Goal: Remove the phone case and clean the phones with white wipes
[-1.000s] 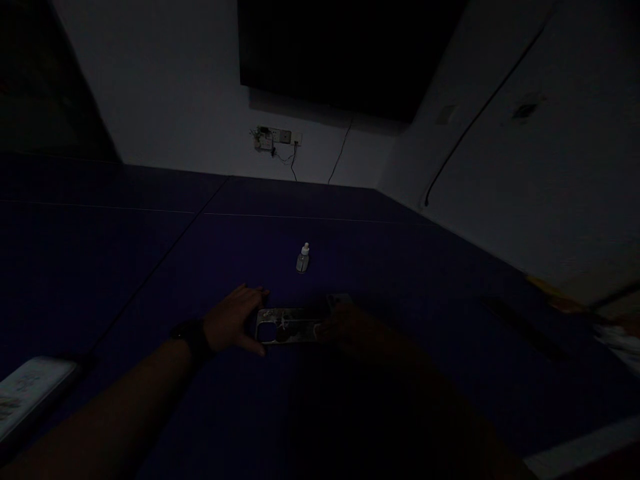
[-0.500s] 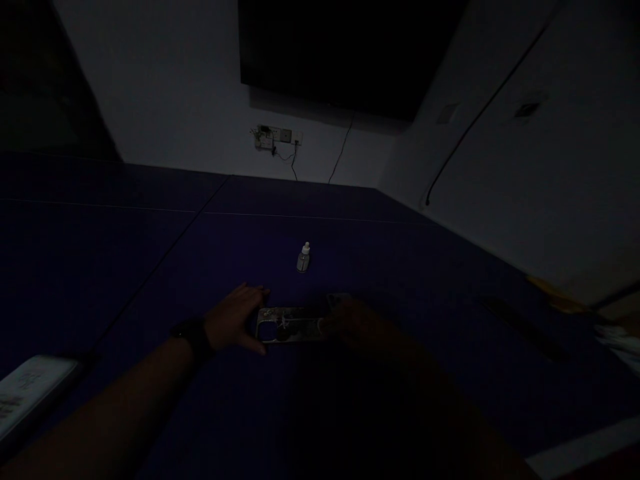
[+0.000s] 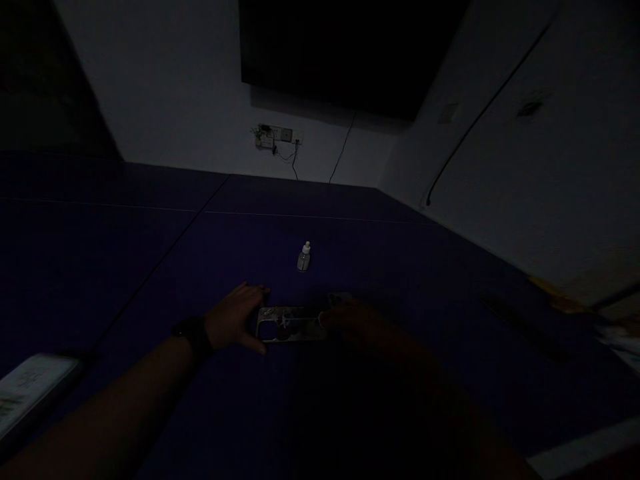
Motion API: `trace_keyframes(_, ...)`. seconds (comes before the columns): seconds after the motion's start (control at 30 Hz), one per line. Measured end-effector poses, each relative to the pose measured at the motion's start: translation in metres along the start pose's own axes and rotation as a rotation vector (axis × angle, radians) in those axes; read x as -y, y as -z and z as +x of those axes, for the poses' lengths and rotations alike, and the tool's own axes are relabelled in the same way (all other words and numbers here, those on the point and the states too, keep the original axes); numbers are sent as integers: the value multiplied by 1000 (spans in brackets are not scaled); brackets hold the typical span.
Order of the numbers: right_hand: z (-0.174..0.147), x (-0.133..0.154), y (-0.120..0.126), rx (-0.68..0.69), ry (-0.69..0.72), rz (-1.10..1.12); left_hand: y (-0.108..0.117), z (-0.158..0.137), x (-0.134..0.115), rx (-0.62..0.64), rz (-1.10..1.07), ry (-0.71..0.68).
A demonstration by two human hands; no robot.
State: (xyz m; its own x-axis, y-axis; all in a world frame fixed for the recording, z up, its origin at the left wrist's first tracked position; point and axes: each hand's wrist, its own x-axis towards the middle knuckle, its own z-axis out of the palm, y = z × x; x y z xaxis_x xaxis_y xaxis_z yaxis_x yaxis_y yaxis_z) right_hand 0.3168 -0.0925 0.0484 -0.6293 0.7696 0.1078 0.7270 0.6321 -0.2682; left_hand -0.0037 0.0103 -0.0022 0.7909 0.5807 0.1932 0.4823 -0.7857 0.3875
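Note:
A phone case [image 3: 295, 331] with a patterned back and a large camera cutout lies flat on the dark blue surface [image 3: 240, 247]. My left hand [image 3: 235, 317], with a dark watch on its wrist, rests spread at the case's left end, thumb and fingers apart around that edge. Over the right end is my right hand [image 3: 347, 321], in deep shadow, fingers closed. A small pale bit shows at its fingertips, too dark to name. Just beyond that hand, a greyish flat object [image 3: 337, 295] is partly hidden. A small clear bottle [image 3: 303, 260] with a white cap stands farther back.
At the left edge lies a white box [image 3: 37, 383] with printing. A long dark object [image 3: 520, 327] and a yellow item [image 3: 560, 297] lie to the right. Wall sockets [image 3: 277, 135] with cables sit below a large black screen [image 3: 340, 53].
My right hand has shifted very slightly at the case's right end. My left hand, the case and the bottle stay where they were.

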Motion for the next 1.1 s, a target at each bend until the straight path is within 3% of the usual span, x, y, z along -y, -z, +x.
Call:
trace_keyframes(0.2, -1, 4, 4, 36, 104, 63, 1, 0, -1, -8, 5, -6)
trace_keyframes(0.4, 0, -2, -2, -9, 34, 10, 1, 1, -3, 2, -2, 13)
trace_keyframes(0.67, 23, 15, -13, 69, 47, -62, -2, 0, 0, -28, -4, -10)
trace_keyframes(0.93, 0, -11, -1, 22, 23, -23, -4, 1, 1, -35, 7, -24)
trace_keyframes(1.1, 23, 8, -17, 38, 17, -95, -6, 0, 2, -60, 14, -30)
